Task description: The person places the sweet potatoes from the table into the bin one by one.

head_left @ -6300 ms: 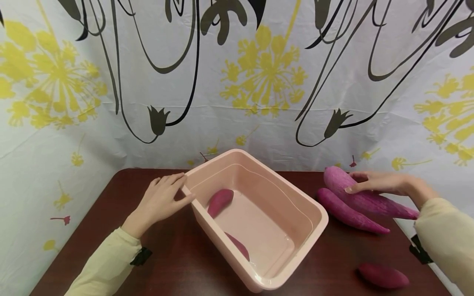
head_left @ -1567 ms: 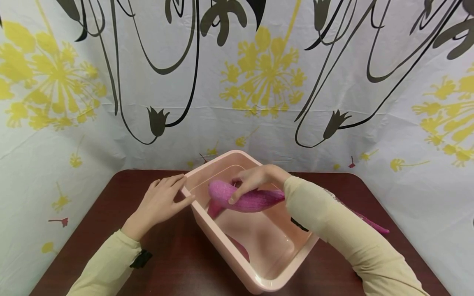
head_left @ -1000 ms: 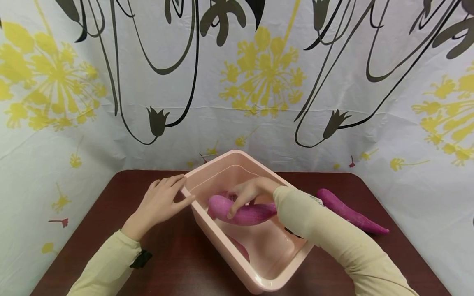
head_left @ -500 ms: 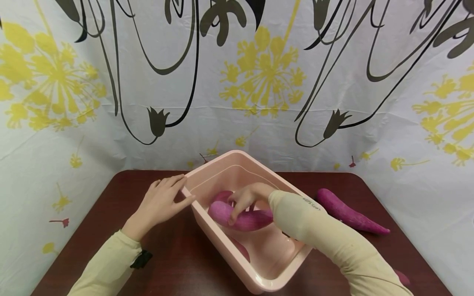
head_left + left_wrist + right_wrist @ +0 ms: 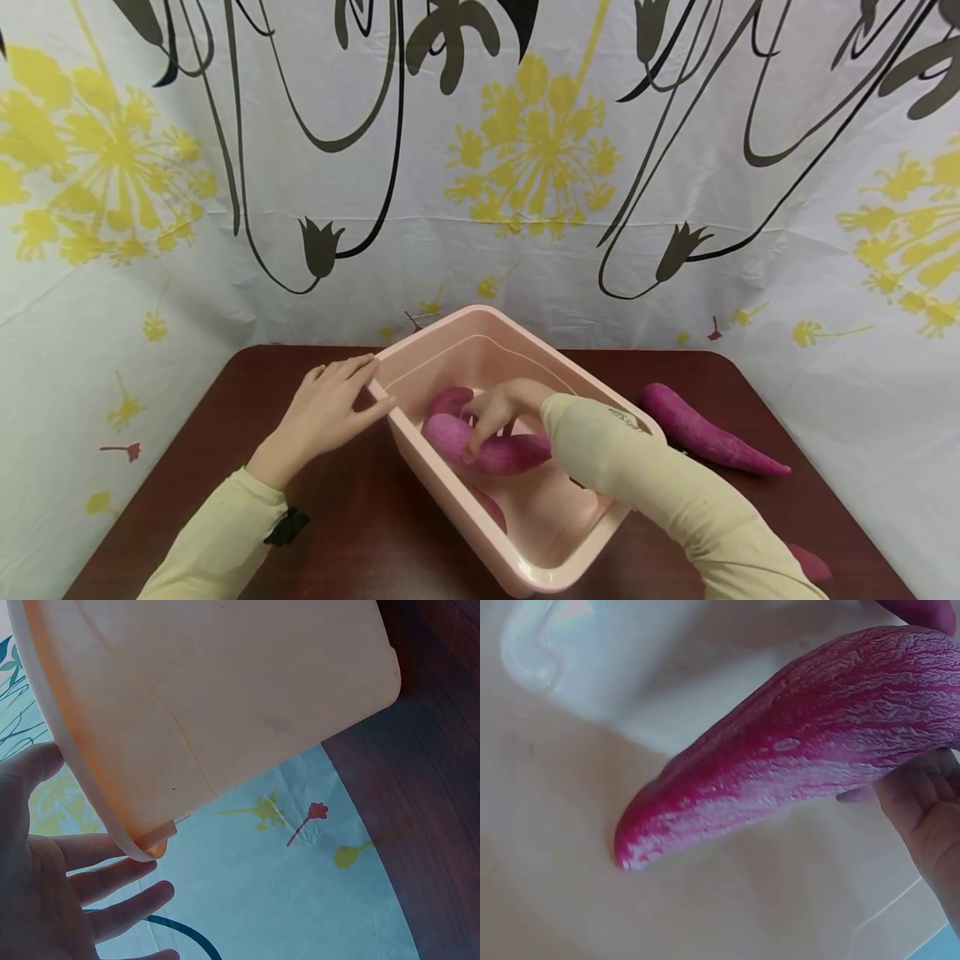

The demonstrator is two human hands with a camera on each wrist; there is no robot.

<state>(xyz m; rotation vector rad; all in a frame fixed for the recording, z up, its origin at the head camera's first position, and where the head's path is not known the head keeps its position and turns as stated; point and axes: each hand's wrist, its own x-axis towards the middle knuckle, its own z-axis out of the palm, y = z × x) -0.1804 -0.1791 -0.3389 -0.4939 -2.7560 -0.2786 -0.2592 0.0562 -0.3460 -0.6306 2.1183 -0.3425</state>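
Inside the pink plastic tub (image 5: 547,576), my right hand (image 5: 501,410) grips a large purple sweet potato (image 5: 517,455) from above, thumb on the near side. It lies low over the tub floor; in the right wrist view its wrinkled skin and tapered end (image 5: 667,817) show. Behind it sits a smaller sweet potato (image 5: 452,400), and another one (image 5: 491,510) is partly hidden by the tub's left wall. My left hand (image 5: 324,415) rests at the tub's left corner with fingers extended, its thumb and fingers touching the rim (image 5: 90,780) in the left wrist view.
On the dark red table (image 5: 330,533), a long sweet potato (image 5: 708,432) lies right of the tub. A smaller one (image 5: 810,563) at the front right is partly covered by my right sleeve. A patterned cloth (image 5: 480,183) hangs behind and beside the table.
My right hand has carried the large sweet potato from the table's right side into the tub and lowered it towards the floor. My left hand stays at the corner.
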